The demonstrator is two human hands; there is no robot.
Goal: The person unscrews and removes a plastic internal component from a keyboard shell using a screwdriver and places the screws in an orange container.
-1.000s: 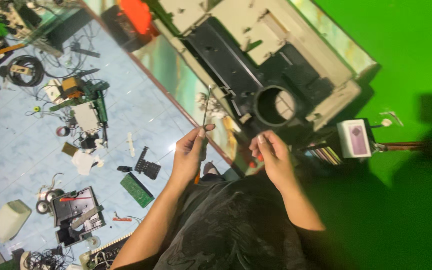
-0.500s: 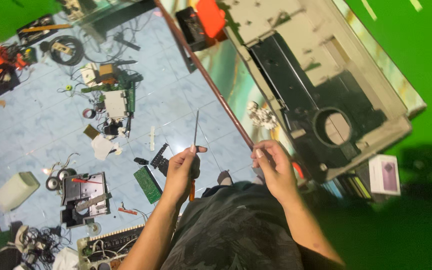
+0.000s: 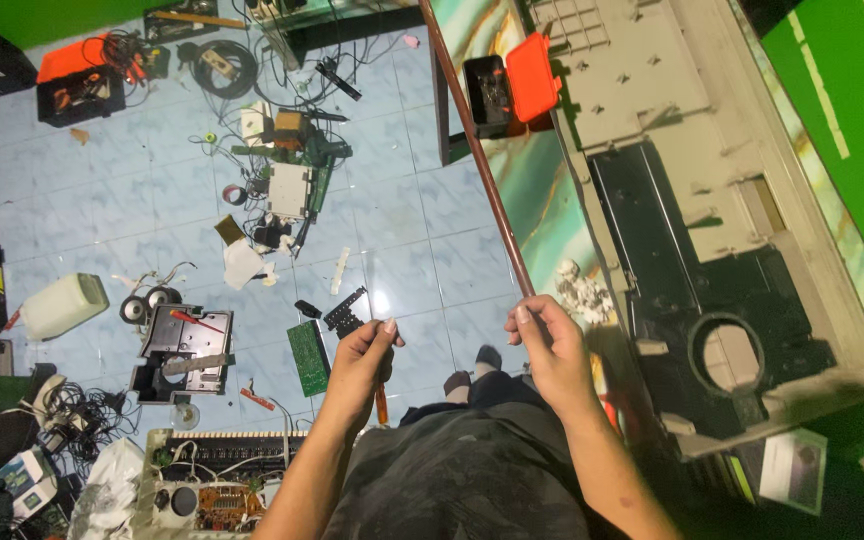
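We see the big beige casing (image 3: 742, 200) lying on the marbled green table (image 3: 532, 190), its black inner panel (image 3: 712, 300) exposed with a round hole (image 3: 730, 355) near our end; it fills the right half of the view and sits just beyond the right hand. At its far corner stands a small open orange box (image 3: 512, 88). The table's brown edge rail (image 3: 477, 160) runs down towards the right hand.

Left of the table, the blue tiled floor (image 3: 132, 210) is strewn with parts: an orange and black crate (image 3: 77, 85), a white canister (image 3: 62, 305), a black chassis (image 3: 182, 350), a green circuit board (image 3: 308, 358) and tangled cables.

Our left hand (image 3: 360, 370) is curled shut around a screwdriver with an orange handle (image 3: 381, 402), held over the floor, the handle end poking below the fist. Our right hand (image 3: 544, 350) hovers at the table's edge with fingers pinched together; whether anything sits between them we cannot tell.
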